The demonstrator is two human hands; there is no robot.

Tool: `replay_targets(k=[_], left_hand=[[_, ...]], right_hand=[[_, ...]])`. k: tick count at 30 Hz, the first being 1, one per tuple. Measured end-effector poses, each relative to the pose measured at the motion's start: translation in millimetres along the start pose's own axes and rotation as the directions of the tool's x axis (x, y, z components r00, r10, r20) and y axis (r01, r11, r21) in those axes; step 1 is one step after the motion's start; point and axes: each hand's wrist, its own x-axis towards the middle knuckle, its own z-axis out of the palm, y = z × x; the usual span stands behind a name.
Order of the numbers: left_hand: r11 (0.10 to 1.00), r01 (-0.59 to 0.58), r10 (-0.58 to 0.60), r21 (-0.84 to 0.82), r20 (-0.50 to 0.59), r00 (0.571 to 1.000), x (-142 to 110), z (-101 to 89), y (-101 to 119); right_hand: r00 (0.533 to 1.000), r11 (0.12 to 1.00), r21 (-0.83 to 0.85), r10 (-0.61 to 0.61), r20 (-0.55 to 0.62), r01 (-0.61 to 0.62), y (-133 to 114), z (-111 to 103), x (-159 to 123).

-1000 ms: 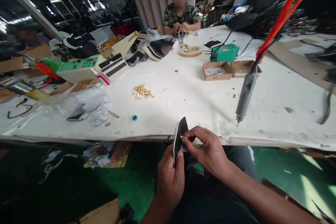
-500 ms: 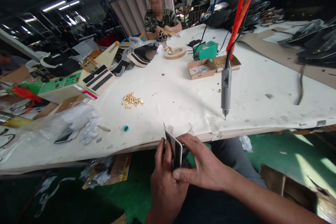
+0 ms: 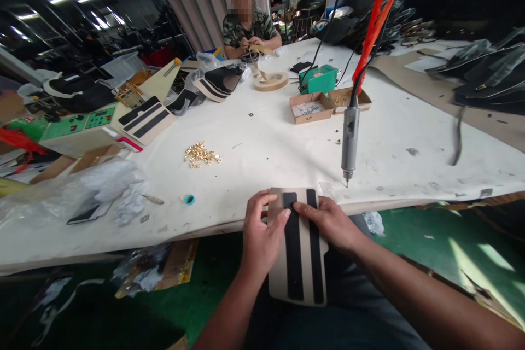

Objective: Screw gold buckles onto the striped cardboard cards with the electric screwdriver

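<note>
Both hands grip a beige flat panel (image 3: 276, 279) with rounded corners and two black strips running along its length. It is held over my lap, just off the table's front edge, its striped face toward me. My left hand (image 3: 264, 229) pinches the upper left side, thumb on the nearer black strip. Opposite it, my right hand (image 3: 328, 221) clasps the upper right side, its thumb tip pressing on the same strip close to the left thumb. The fingers behind the panel are partly hidden. An electric screwdriver (image 3: 349, 139) hangs point down beyond my right hand.
On the white table (image 3: 246, 175) lie a pile of small gold fittings (image 3: 200, 154), a blue ring (image 3: 189, 199), a tape roll (image 3: 270, 81) and a cardboard tray (image 3: 311, 109). A similar striped panel (image 3: 147, 120) leans at left. A co-worker (image 3: 250, 27) sits across the table.
The panel has turned from edge-on to showing its striped face. My hands have moved apart to its two upper sides, and both thumbs now lie on the strip.
</note>
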Motion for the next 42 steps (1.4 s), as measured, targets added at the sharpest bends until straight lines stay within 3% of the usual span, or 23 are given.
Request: replay_targets(k=[4,8,11,19,27,32,35,38,40,42], left_hand=[[0.874,0.317,-0.259,-0.367,0.200,0.945,20,11.3,-3],[0.787,0.492,-0.397,-0.373,0.304,0.866,30,10.1,-1],[0.793,0.503,-0.410,-0.343,0.311,0.857,34,8.8,1],[0.859,0.449,-0.394,-0.244,0.245,0.886,39,22.8,-15],[0.942,0.334,-0.324,-0.036,0.170,0.931,54,33.0,-36],[0.938,0.339,-0.347,0.074,0.180,0.921,59,34.0,-36],[0.935,0.333,-0.353,0.126,0.219,0.909,61,30.9,-32],[0.948,0.209,-0.267,0.238,0.241,0.933,62,25.1,-26],[0.939,0.032,-0.114,0.342,0.222,0.968,59,20.9,-24],[0.882,-0.184,0.096,0.433,0.216,0.972,57,17.9,-28]], right_hand=[[1.000,0.998,0.055,0.022,0.003,-0.023,2,-7,6],[0.997,0.998,0.005,0.064,0.050,-0.064,-1,-18,12],[0.995,0.984,-0.165,0.074,0.066,-0.062,-8,-28,19],[0.990,0.794,-0.608,0.078,0.116,0.009,-32,-39,50],[0.996,0.683,-0.730,0.043,0.079,0.028,-34,-34,69],[0.998,0.572,-0.820,0.047,0.041,0.006,-37,-26,72],[0.995,0.562,-0.826,0.090,0.029,-0.027,-39,-24,74],[0.995,0.546,-0.837,0.097,0.039,-0.020,-41,-24,76],[0.996,0.526,-0.851,0.068,0.050,0.007,-41,-24,77],[0.998,0.512,-0.858,0.040,0.053,0.025,-41,-25,77]])
